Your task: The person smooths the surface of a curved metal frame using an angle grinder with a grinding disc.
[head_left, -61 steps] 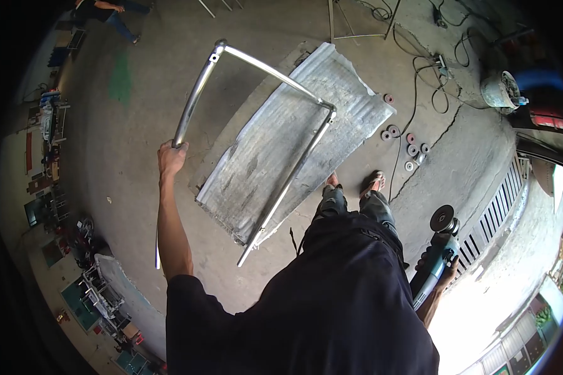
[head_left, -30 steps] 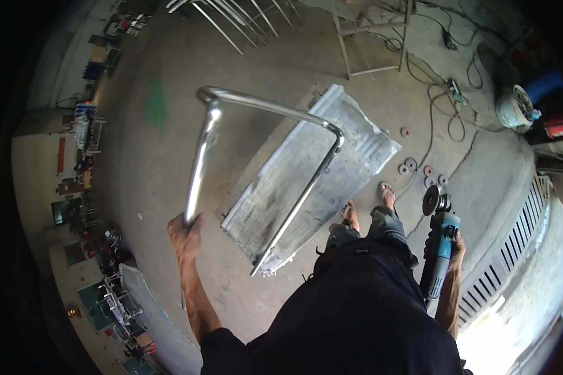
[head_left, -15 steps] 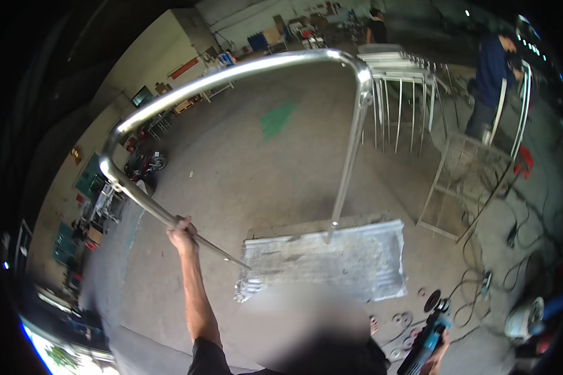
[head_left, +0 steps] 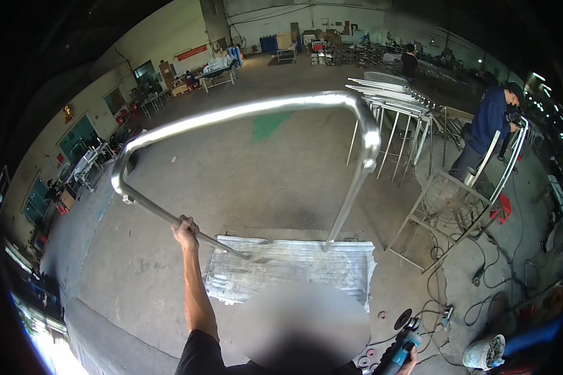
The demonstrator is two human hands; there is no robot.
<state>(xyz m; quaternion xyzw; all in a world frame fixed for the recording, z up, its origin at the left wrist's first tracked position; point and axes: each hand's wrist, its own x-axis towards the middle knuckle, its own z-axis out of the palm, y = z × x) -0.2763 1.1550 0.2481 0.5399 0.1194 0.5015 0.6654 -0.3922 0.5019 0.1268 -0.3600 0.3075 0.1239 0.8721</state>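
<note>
A bent metal tube frame [head_left: 244, 110], shiny and U-shaped, stands in front of me with both leg ends on a silvery ribbed sheet [head_left: 294, 275] on the floor. My left hand [head_left: 186, 232] is closed around its left leg, arm stretched out. Low at the right, my right hand [head_left: 409, 364] grips a blue and black angle grinder [head_left: 401, 351]. The grinder's dark disc [head_left: 403, 319] points up and away, apart from the frame. A blurred round patch covers part of the sheet's near edge.
Several loose discs [head_left: 365, 361] and tangled cables [head_left: 444, 300] lie by the grinder. At the right are a white bucket [head_left: 483, 352] and a wire-mesh metal stand [head_left: 453, 203]. A co-worker [head_left: 489, 122] handles metal tubes beyond it. Stacked tube frames [head_left: 391, 97] stand farther back.
The camera view has tilted up and swung right, so the tube frame appears lower and the sheet farther left. Both hands keep their holds; the grinder appears lower and farther left.
</note>
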